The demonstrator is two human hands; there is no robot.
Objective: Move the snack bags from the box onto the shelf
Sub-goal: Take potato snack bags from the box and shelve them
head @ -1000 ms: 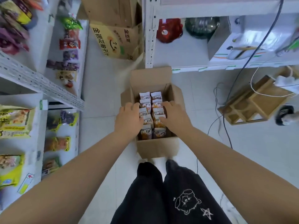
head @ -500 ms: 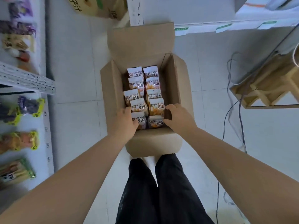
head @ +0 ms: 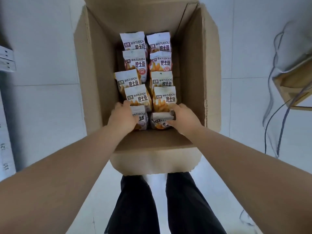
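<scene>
An open brown cardboard box is sitting on the pale tiled floor, its flaps standing up around a deep inside. Just below the box's near wall, the person's legs in black trousers are standing. To the right of the box, grey cables are trailing beside a light wooden piece; to its left, a strip of white perforated shelf frame is showing at the edge. Inside the box, white and orange snack bags printed WATUDOU are lying in two overlapping rows of five. At the box's near end, the left hand is curling its fingers over the nearest bag of the left row, touching it. The right hand is pinching the nearest bag of the right row between thumb and fingers. Both bags are resting inside the box.
</scene>
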